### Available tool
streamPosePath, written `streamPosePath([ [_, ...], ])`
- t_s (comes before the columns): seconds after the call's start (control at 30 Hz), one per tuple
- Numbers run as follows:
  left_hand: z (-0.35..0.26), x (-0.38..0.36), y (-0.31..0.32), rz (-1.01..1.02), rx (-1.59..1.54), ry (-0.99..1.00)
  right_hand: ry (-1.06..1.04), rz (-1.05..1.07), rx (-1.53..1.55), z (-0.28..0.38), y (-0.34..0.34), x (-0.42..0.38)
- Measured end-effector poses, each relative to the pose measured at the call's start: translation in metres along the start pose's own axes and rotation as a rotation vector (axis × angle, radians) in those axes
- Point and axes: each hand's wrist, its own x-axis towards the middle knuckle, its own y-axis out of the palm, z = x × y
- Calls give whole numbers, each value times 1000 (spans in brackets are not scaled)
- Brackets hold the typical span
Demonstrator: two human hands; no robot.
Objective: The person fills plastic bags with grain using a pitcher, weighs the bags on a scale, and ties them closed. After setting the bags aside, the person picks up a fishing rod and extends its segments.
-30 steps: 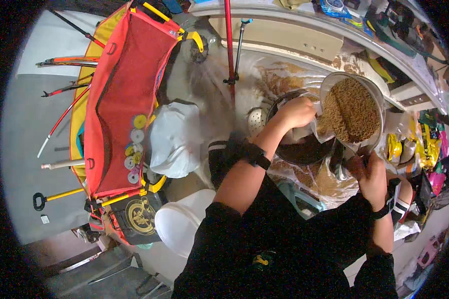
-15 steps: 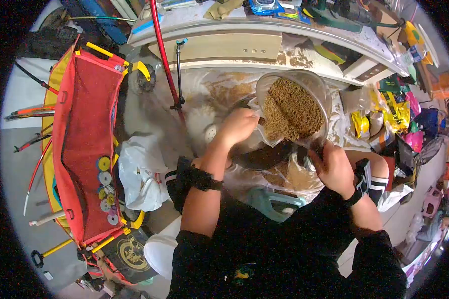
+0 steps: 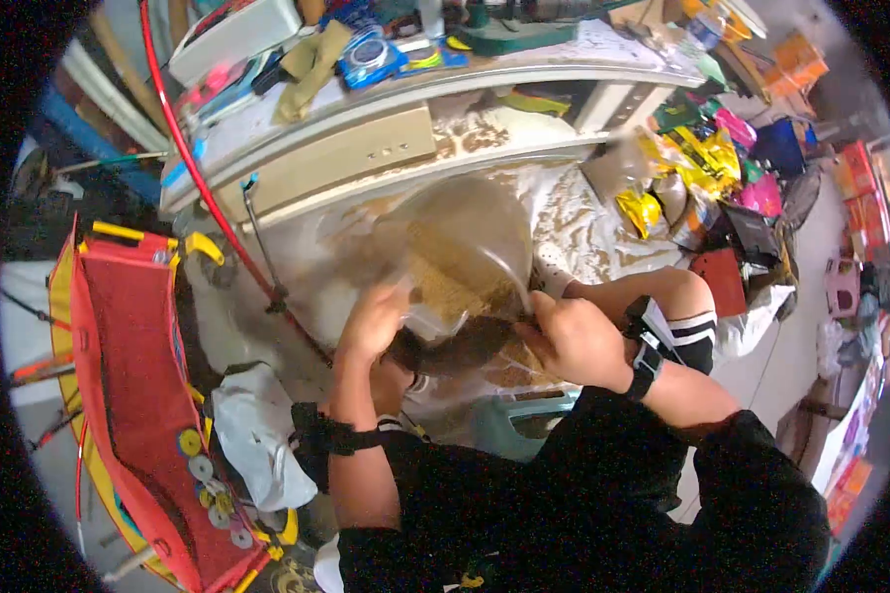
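While the right hand [image 3: 578,341] clamps the clear bowl [image 3: 480,212] at its four o'clock, above a dark basin [image 3: 465,351], the blurred left hand [image 3: 371,324], grip unclear, sits at eight. Tipping out tan pellets [image 3: 467,289] seems in hand; the next move calls for a steady tilt.
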Motion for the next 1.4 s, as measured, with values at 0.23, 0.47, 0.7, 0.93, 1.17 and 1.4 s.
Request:
streamPosePath([
  [0.23,-5,-3,6,-69,-85,-64,-27,8,18,1,-1,0],
  [0.47,-4,-4,5,-76,0,-51,47,66,40,9,-11,2],
  [0.7,-5,-6,6,-80,-1,-75,14,99,56,2,-6,1],
  [0.93,3,-1,5,-76,-94,-88,19,98,39,8,-12,3],
  [1.17,12,-1,4,-65,92,54,15,101,18,6,-8,1],
  [1.4,23,9,5,-65,241,117,-53,38,2,2,-3,2],
])
